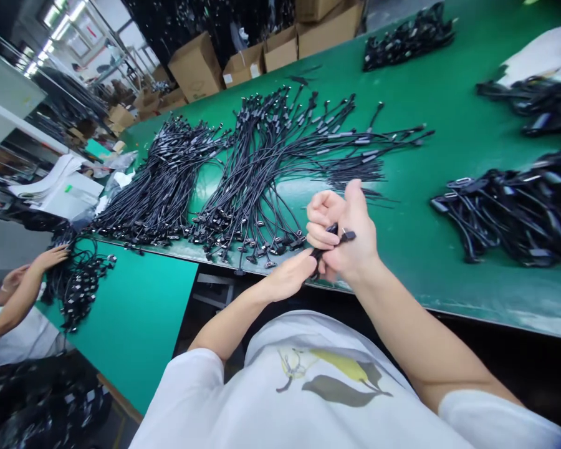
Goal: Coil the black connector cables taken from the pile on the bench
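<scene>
A black cable (318, 252) is gathered in a short coil between my two hands, in front of my chest near the table's front edge. My right hand (355, 240) is palm up with its fingers curled round the cable and its thumb raised. A black connector end (347, 236) sticks out across that palm. From the left, my left hand (290, 273) pinches the lower part of the coil, its fingertips partly hidden. Just beyond lie loose black cables (257, 168) in a wide heap, and a bunch of thin black ties or strips (355, 171).
Another cable pile (154, 168) lies to the left. Bundled cables (509, 209) lie on the right of the green table (416, 249), with another bundle (409, 37) at the back. Cardboard boxes (199, 65) line the far edge. A co-worker's hand (51, 257) handles cables at far left.
</scene>
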`<state>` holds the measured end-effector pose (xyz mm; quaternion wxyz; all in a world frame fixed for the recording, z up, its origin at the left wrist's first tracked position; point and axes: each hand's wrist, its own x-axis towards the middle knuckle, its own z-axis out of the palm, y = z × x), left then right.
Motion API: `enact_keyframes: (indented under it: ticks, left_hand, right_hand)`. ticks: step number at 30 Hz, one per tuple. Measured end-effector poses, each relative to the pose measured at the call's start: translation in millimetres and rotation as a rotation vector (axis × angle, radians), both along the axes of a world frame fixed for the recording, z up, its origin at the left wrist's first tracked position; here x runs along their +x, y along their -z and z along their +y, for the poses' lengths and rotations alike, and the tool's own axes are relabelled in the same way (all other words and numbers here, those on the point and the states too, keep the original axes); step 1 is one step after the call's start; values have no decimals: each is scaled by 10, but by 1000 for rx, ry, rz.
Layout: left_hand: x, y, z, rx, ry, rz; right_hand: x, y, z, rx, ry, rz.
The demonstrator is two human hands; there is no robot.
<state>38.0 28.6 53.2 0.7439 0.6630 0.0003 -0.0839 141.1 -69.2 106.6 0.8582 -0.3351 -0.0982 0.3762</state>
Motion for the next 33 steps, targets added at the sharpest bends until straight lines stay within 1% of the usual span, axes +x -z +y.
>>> enact_keyframes:
  ticks: [2, 3, 4, 5, 7, 9, 10, 11, 13, 15, 16, 17, 18, 19, 20, 21, 22, 23, 24, 26, 29, 30, 32, 33]
  left_hand:
    - [-19, -33, -60, -348, 86, 171]
    - [-29, -58, -84, -487, 108, 241]
    - [-38, -87, -106, -588, 114, 292]
    - [-46, -116, -126, -650, 109, 324]
    - [-53, -159, -168, -695, 98, 342]
    - [-46, -168, -218, -675, 68, 324]
    - [-35, -161, -241, -651, 35, 308]
    - [-16, -148, -258, -623, -12, 290]
    - [48, -119, -253, -577, -167, 247]
    - [142, -104, -188, -551, -396, 186]
    - [192, -104, -138, -541, -522, 152]
    - [239, -107, -85, -530, -637, 124]
    - [278, -110, -35, -519, -718, 107]
    - [307, -111, 5, -511, -760, 100]
    - [327, -107, 31, -508, -773, 94]
    - [338, -98, 43, -508, -768, 85]
    - [342, -84, 40, -512, -755, 74]
    - [341, -67, 29, -518, -739, 63]
    - [335, -49, 13, -523, -722, 56]
    - [319, -13, -12, -525, -675, 61]
    - [296, 32, 9, -500, -599, 77]
    - [289, 47, 30, -482, -602, 70]
    - [271, 78, 75, -418, -641, 31]
    - [258, 95, 89, -368, -663, 1]
  right_hand:
    - [46, -1, -23, 0, -76, 20]
    - [64, -2, -38, -1, -119, 30]
    - [78, -5, -54, 2, -160, 39]
    - [90, -7, -70, 8, -198, 45]
    - [111, -4, -88, 25, -267, 46]
    - [139, 27, -76, 24, -287, 30]
    - [157, 58, -60, 9, -260, 13]
    - [176, 100, -43, -21, -201, -12]
    - [197, 215, -26, -127, 3, -106]
    - [165, 355, -54, -299, 260, -311]
    - [123, 428, -86, -400, 354, -468]
    - [64, 500, -124, -494, 394, -659]
    - [-6, 570, -161, -576, 379, -872]
    - [-81, 633, -191, -640, 326, -1087]
    - [-153, 689, -210, -686, 258, -1277]
    - [-217, 735, -214, -718, 204, -1421]
    - [-269, 769, -203, -738, 179, -1507]
    - [-307, 790, -181, -749, 186, -1530]
    - [-332, 797, -154, -747, 206, -1493]
    - [-347, 779, -105, -707, 201, -1295]
    - [-314, 704, -111, -624, 63, -963]
    - [-287, 678, -139, -615, 1, -918]
    - [-197, 632, -217, -636, -107, -932]
    - [-138, 612, -255, -669, -118, -956]
